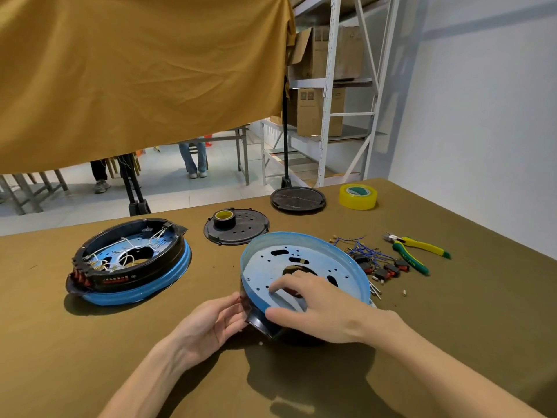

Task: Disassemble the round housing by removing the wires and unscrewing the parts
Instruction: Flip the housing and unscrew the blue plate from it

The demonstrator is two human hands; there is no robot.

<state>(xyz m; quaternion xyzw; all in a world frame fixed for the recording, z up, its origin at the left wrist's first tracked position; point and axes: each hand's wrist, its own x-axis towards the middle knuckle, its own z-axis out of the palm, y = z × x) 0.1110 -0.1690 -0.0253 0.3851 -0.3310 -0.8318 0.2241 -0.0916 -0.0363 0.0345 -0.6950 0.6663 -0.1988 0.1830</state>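
Two housings: both on the worktop [90, 357], one wired at left, one stripped near centre
worktop: olive-brown cloth cover, far edge runs to a tiled floor
room: mustard curtain [135, 70] hangs across the upper left; white wall right; metal shelving [328, 95] with cardboard boxes behind
background: legs of two people visible under the curtain
stripped housing [301, 263]: blue perforated plate over a black base, tilted up, near edge raised off the worktop
left hand [211, 324]: grip on the black tab at the stripped housing's near-left edge, fingers curled against it
right hand [319, 300]: grip wide, fingers spread flat on the blue plate, thumb on the rim
wired housing [129, 260]: black ring on blue rim, white wires still inside
black cover plate [241, 229]: behind the stripped housing, small tape roll [224, 218] sitting on it
black disc [297, 200]: far edge of worktop
yellow tape roll [357, 196]: far right
loose blue wires and switches [373, 260]: just right of the stripped housing
cutters [416, 251]: yellow-green handles, beside the wires
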